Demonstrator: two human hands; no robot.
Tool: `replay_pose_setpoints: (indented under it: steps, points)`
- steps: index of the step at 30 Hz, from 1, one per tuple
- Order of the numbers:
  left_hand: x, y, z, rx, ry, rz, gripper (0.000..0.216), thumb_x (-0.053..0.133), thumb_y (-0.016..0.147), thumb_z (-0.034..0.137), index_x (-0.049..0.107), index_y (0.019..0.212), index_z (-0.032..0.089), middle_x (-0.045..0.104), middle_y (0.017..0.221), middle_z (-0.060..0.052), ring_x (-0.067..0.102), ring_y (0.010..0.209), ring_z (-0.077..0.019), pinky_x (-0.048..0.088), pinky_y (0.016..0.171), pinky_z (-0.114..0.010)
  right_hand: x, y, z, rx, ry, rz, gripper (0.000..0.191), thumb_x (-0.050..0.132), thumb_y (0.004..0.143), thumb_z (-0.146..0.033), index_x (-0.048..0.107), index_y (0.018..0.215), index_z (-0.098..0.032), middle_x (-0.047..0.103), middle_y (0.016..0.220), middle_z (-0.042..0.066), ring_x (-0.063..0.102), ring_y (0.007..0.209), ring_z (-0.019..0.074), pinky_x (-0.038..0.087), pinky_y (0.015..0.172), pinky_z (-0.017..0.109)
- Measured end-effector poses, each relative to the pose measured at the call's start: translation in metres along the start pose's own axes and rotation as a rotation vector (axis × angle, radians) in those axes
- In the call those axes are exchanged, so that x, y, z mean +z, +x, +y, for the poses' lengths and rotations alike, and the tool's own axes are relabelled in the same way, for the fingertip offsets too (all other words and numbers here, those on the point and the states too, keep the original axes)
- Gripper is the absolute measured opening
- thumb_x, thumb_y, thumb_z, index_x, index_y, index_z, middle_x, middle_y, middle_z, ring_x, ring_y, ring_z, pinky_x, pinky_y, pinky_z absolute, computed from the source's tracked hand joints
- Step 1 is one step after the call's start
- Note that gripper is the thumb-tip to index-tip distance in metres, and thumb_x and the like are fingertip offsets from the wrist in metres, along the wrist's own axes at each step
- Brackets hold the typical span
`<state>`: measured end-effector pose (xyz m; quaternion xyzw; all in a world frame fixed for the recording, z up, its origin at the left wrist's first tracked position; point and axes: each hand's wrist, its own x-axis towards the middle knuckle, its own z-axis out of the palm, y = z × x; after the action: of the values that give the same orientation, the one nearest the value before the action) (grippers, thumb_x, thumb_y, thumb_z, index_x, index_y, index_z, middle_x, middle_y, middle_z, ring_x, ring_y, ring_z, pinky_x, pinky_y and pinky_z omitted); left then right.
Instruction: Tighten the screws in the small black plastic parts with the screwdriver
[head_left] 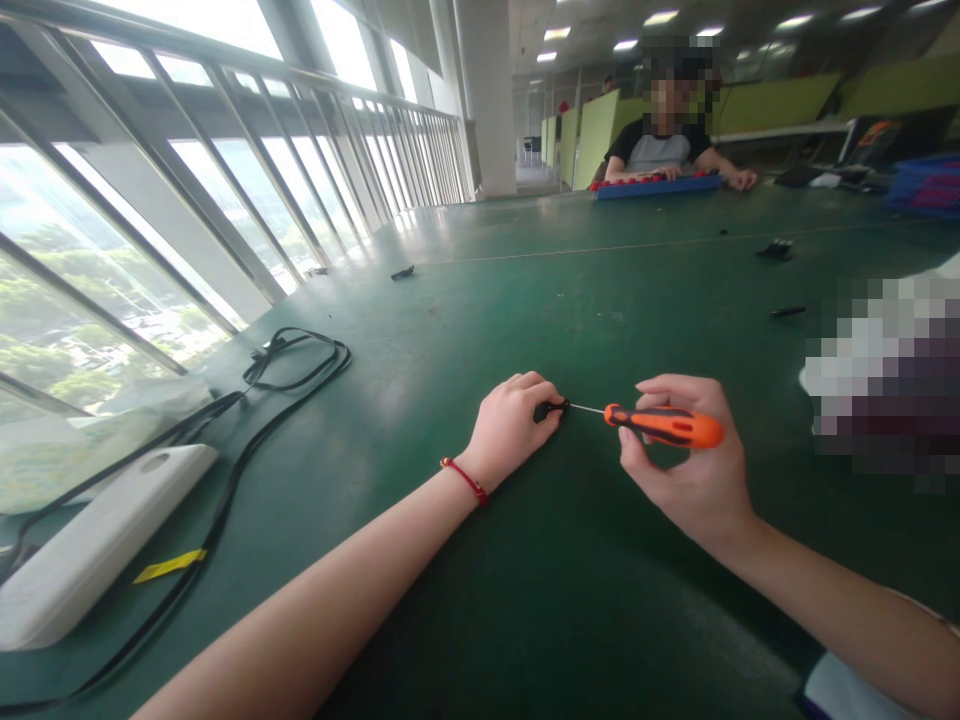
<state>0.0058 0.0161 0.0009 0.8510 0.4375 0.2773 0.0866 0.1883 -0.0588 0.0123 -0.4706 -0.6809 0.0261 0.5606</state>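
In the head view, an orange-and-black screwdriver (664,426) with a thin metal shaft lay grasped between the thumb and fingers of the right hand (694,480), its tip at a small black part (553,406) pinched in the left hand's (511,422) fingertips, low over the green bench (450,320).

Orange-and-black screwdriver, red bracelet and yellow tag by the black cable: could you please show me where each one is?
Orange-and-black screwdriver (666,426): head view, on its handle.
Red bracelet (466,477): head view, on its cord.
Yellow tag (171,566): head view, on its flat strip.
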Motion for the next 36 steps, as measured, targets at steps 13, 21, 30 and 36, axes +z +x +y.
replay_pose_setpoints:
  steps: [13,21,30,36]
  points:
    - [0.0008,-0.0003,0.0,0.0,-0.049,-0.003,0.01,0.058,0.083,0.02,0.068,0.086,0.02,0.068,0.096,-0.003,0.063,0.089,-0.0181,0.051,0.079,-0.029,0.0,0.0013,-0.0024,-0.025,-0.034,-0.117,0.019,0.064,0.079,-0.025,0.056,0.096,-0.024,0.054,0.062,-0.005,0.055,0.055,0.014,0.047,0.065,0.034]
    - [0.0006,-0.0018,0.0004,0.002,-0.043,-0.003,0.011,0.058,0.083,0.02,0.068,0.086,0.02,0.068,0.095,-0.003,0.063,0.088,-0.018,0.051,0.078,-0.029,-0.0005,-0.0007,-0.0012,-0.018,-0.025,-0.03,0.034,0.066,0.075,-0.022,0.053,0.106,-0.023,0.057,0.073,-0.002,0.058,0.067,0.0171,0.048,0.069,0.035]
    - [0.001,-0.0002,-0.0001,0.001,-0.029,-0.009,0.011,0.057,0.082,0.02,0.068,0.087,0.02,0.069,0.096,-0.003,0.064,0.089,-0.0181,0.051,0.08,-0.029,-0.0004,-0.0014,-0.0016,0.006,-0.024,-0.026,0.035,0.068,0.074,-0.022,0.053,0.106,-0.023,0.058,0.073,-0.001,0.059,0.068,0.0181,0.049,0.068,0.036]
    - [0.0001,-0.0003,0.0006,0.004,-0.035,-0.015,0.011,0.057,0.083,0.019,0.067,0.085,0.02,0.069,0.095,-0.003,0.064,0.088,-0.0181,0.051,0.08,-0.029,0.0003,-0.0019,-0.0006,-0.034,-0.043,-0.072,0.018,0.064,0.079,-0.021,0.056,0.095,-0.025,0.056,0.062,-0.004,0.057,0.063,0.0163,0.047,0.073,0.036]
